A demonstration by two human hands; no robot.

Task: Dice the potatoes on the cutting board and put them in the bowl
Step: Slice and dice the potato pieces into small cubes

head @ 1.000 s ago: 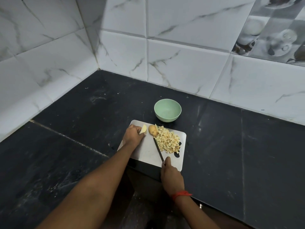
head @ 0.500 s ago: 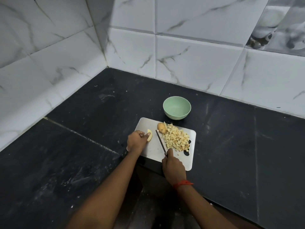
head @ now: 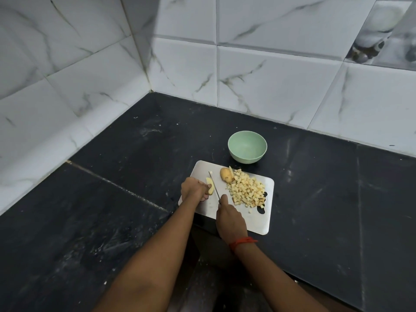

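On the board, the left hand holds a potato slice beside the knife gripped by the right hand; that hand, close to the blade, risks a nick if it slips; heaped dice could scatter; bowl beyond, empty; white tiled walls meet over a dark, dusty counter.

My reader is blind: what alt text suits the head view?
Left hand holds a potato slice on a cutting board; right hand grips a knife beside it. Diced potato is piled nearby, an empty green bowl beyond.
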